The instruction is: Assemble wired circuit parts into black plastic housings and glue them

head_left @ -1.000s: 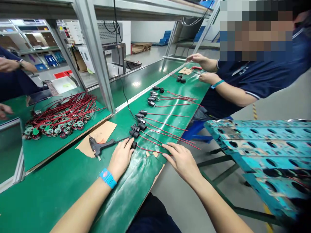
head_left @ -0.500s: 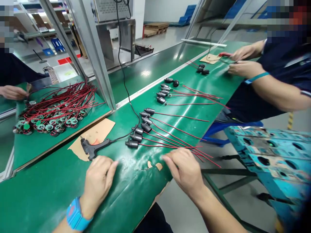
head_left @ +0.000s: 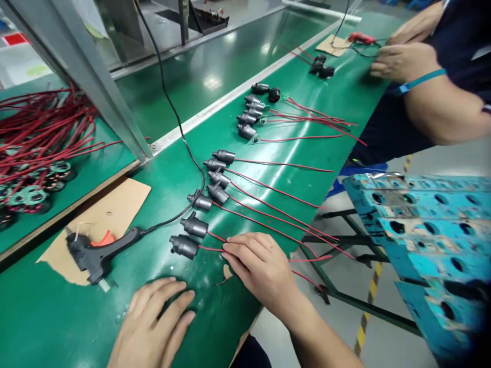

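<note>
A row of small black cylindrical housings, pump-like with a spout at one end, lies on the green table; the nearest is a black housing (head_left: 184, 246). Red wires (head_left: 284, 210) trail from them to the right. My right hand (head_left: 263, 263) is closed at the red wires of the two nearest housings, fingertips pinched just right of them. My left hand (head_left: 153, 319) rests low over the table with fingers apart and curved, holding nothing. Above it, a black hot glue gun (head_left: 103, 255) with an orange trigger lies partly on a piece of cardboard (head_left: 128, 197).
Red-wired round parts (head_left: 28, 197) are heaped on a raised board at left. A metal post (head_left: 95, 76) stands beside it. Another group of black housings (head_left: 247, 118) lies farther back. At upper right, a co-worker's hands (head_left: 402, 59) work near a red-handled tool (head_left: 361, 38). A blue perforated rack (head_left: 422, 225) stands at right.
The view has moved closer and swung right. My right hand has come left onto the wires by the nearest housings. My left hand has spread its fingers and sits lower in view.
</note>
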The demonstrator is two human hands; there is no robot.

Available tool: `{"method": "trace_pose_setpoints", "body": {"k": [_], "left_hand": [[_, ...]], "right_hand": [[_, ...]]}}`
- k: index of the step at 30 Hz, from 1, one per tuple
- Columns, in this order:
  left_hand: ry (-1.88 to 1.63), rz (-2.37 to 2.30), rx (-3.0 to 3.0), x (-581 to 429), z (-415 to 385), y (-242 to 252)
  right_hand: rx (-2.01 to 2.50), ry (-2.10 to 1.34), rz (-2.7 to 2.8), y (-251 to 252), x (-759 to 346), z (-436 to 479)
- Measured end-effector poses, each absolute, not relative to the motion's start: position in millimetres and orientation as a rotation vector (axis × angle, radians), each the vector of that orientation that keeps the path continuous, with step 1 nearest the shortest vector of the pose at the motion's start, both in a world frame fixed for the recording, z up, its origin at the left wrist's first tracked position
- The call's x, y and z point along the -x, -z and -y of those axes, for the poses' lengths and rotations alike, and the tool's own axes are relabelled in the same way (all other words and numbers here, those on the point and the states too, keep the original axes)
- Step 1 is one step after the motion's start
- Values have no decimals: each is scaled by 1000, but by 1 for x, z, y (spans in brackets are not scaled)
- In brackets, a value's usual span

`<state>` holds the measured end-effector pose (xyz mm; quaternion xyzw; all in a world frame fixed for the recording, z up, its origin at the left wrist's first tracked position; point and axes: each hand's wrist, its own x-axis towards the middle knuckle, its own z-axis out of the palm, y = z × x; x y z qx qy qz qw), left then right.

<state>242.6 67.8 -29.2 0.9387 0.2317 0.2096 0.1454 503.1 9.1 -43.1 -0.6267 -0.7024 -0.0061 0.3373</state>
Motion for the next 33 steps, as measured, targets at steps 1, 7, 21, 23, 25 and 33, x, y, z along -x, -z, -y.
{"method": "trace_pose_setpoints", "body": {"k": [1,7,21,23,25,33], "left_hand": [[-580,-653,-2720,-242,-70,30],[-477,-663,-2762,-235,-73,40],[-407,-664,-2748,-234,-74,40],[-420,-670,-2743,-235,-75,39],[-423,-676,-2738,-237,-75,37],[-507,-762,-2662,-244,-69,34]], "right_hand": [[1625,8,1825,43,-503,-8],[1624,-53,1771,34,-510,-5],[1693,165,2125,31,-543,-62],[1668,158,2113,36,-542,-53],[1657,107,2065,37,-542,-38],[1766,-197,1502,5,-549,30]]}}
